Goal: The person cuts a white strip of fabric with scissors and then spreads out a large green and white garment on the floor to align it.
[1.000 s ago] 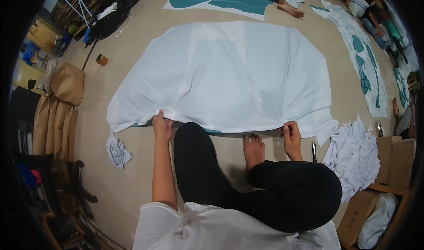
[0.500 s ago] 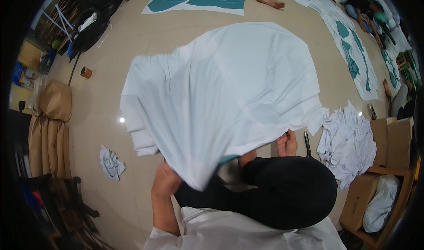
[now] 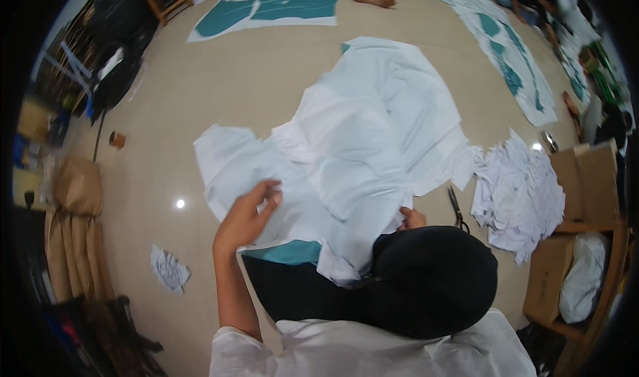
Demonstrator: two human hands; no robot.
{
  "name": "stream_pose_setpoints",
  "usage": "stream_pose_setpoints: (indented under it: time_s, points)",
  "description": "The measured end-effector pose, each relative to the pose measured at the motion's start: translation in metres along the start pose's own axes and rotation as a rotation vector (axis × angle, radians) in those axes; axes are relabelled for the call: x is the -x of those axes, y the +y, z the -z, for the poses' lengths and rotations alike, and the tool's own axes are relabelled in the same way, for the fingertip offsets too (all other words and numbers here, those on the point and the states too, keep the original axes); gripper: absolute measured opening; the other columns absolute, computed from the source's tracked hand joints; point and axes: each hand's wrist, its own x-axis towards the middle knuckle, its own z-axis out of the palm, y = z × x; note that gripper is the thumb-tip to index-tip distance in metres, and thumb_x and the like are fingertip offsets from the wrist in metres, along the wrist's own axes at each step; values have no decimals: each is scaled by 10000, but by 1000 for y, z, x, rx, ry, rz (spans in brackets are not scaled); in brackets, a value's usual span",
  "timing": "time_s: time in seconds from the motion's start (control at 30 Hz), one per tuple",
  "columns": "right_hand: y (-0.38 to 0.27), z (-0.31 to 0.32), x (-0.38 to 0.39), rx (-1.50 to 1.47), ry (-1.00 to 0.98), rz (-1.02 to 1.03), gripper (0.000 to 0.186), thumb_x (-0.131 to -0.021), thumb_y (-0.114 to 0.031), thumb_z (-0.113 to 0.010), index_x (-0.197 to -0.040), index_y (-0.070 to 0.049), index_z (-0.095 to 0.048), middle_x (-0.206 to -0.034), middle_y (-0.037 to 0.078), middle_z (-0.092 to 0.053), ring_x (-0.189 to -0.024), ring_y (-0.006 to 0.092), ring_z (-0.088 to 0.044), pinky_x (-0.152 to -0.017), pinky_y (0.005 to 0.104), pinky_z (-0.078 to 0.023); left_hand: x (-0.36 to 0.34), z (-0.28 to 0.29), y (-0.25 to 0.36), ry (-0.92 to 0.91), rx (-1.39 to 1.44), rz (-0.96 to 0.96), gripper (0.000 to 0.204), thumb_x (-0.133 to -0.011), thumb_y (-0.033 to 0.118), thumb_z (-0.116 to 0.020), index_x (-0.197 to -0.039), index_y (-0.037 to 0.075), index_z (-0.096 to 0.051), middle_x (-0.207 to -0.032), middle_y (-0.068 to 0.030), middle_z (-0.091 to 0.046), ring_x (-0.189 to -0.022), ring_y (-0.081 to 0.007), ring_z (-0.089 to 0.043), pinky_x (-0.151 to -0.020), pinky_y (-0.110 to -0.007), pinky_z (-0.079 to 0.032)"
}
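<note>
A large white fabric piece [image 3: 359,130] with a teal underside [image 3: 286,252] lies rumpled across the floor in front of me. Its near edge reaches over my black-clad leg, where some of the teal side shows. Over the left part of the fabric is my left hand [image 3: 249,217], its fingers bent and apart from the thumb, with nothing seen between them. My right hand [image 3: 414,219] pinches the fabric's near right edge beside my raised knee, which partly hides that hand. Black-handled scissors [image 3: 458,210] rest on the floor just to its right.
A heap of white cloth scraps [image 3: 519,197] lies at right, near cardboard boxes [image 3: 586,184] and a wooden shelf. A small crumpled cloth [image 3: 170,269] lies at left. Farther off are teal-and-white cut panels [image 3: 266,10], a brown tape roll [image 3: 116,140] and other people.
The fabric has dropped from a billowing spread and settled in folds. My left hand has let go of its near edge and moved up over it; the right hand stays at the right edge.
</note>
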Motion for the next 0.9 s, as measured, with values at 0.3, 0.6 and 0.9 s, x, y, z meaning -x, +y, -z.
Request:
stream_pose_setpoints:
  time_s: [0.3, 0.6, 0.9]
  points:
    - [75, -24, -39, -564, -447, -129, 323, -1009, -41, -520, -1317, -18, -615, -1007, 120, -713, -810, 277, -707, -709, 452, -589, -237, -71, -157, 209, -29, 115, 710, -1040, 361, -703, -1521, -97, -455, -1542, -319, -534, -1436, -455, -530, -1192, -494, -438]
    - [-48, 16, 84, -565, -431, -49, 367, -1073, -213, -544, -1367, -20, -648, -1232, 84, -720, -1099, 209, -698, -955, 377, -553, -347, -143, -168, 423, -314, -24, 780, -968, 304, -786, -1525, -111, -432, -1496, -336, -540, -1477, -487, -421, -1223, -520, -371]
    - [-55, 19, 73, -207, -331, 108, 422, -1144, -368, -532, -1343, -24, -674, -1088, 11, -674, -953, 107, -575, -853, 285, -474, -324, -97, -209, 363, 216, 122, 324, -1065, 154, -516, -1331, 13, -634, -1163, -215, -730, -1144, -356, -665, -951, -459, -529]
